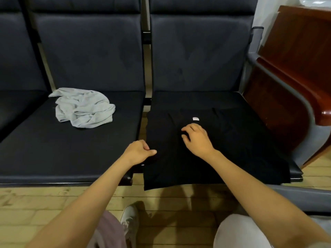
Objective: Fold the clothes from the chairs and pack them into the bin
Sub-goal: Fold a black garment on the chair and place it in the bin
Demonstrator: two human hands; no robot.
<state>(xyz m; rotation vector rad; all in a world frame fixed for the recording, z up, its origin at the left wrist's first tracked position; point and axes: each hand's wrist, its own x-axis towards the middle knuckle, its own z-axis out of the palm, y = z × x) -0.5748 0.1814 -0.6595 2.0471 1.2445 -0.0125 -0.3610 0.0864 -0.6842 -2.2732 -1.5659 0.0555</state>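
**Two hands on the black garment, right seat of the bench**

Two garments are in my view. The black garment (pixel 232 149) lies spread flat on the right-hand seat of the bench (pixel 53 158), at centre right of the frame. Its near hem hangs over the front edge of the seat and its left edge reaches across the gap between the seats. A small white label (pixel 195 118) shows near its far end.

My left hand (pixel 138 152) sits at the centre of the frame, at the garment's left edge. Its fingers are curled into a fist and the thumb presses onto the black cloth, so it grips that edge. My right hand (pixel 197 140) is just right of it and a little higher in the frame, just below the label. Its fingers are bent down onto the fabric, but I cannot tell whether they pinch a fold or only rest there. The hands are apart.

The grey garment (pixel 84 107) lies crumpled in a heap on the neighbouring seat, left of centre, well apart from the black one.

A reddish wooden cabinet (pixel 295 68) stands at the right edge. A pale shoe (pixel 129 219) rests on the wooden floor (pixel 35 203) at the bottom.
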